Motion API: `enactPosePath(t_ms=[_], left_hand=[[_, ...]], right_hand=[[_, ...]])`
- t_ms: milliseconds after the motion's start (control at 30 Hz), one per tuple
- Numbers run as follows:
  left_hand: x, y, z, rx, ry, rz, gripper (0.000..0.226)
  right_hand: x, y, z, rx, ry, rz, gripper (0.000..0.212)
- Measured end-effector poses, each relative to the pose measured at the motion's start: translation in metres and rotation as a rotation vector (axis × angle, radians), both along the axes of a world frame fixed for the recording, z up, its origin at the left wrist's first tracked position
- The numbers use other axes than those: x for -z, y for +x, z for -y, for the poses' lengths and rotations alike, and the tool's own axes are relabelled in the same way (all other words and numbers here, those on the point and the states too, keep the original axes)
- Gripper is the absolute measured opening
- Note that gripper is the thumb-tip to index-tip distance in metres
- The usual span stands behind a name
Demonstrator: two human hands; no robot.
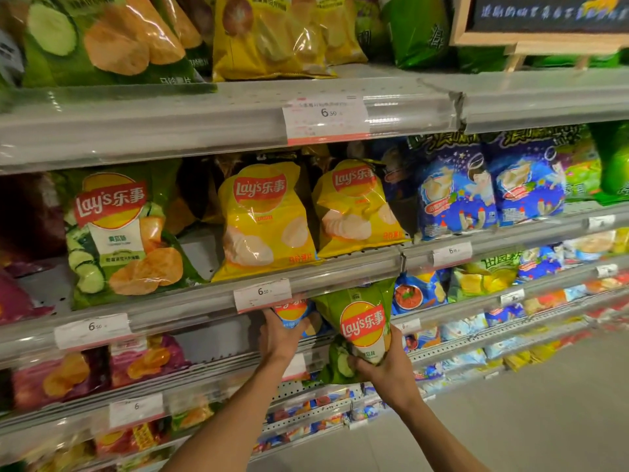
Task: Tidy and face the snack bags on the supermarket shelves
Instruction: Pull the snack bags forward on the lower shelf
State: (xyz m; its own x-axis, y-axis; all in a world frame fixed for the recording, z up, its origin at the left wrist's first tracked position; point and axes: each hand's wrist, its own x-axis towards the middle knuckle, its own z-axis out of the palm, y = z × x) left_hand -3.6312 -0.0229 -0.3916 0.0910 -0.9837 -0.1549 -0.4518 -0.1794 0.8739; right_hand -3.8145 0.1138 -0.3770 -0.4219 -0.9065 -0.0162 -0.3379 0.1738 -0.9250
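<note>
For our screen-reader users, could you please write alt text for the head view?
Right hand grips a green Lay's bag before supermarket shelves; left hand holds a blue bag beneath a price rail. Yellow bags stand above.

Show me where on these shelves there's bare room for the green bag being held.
Bare shelf shows between the large green cucumber bag and the left yellow bag. The two yellow bags and blue bags sit packed. The right hand grips the held green bag; the left hand holds a blue bag.
</note>
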Motion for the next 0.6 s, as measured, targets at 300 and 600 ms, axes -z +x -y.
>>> enactPosePath(t_ms=[300,600], left_hand=[[-0.005,0.053,-0.012,0.235,0.074,-0.018,0.097],[-0.020,0.175,-0.046,0.172,-0.321,0.488,0.021]], right_hand=[[0.002,0.061,0.003,-0.040,0.013,0.003,0.082],[-0.002,0.159,0.033,-0.092,-0.004,-0.024,0.079]])
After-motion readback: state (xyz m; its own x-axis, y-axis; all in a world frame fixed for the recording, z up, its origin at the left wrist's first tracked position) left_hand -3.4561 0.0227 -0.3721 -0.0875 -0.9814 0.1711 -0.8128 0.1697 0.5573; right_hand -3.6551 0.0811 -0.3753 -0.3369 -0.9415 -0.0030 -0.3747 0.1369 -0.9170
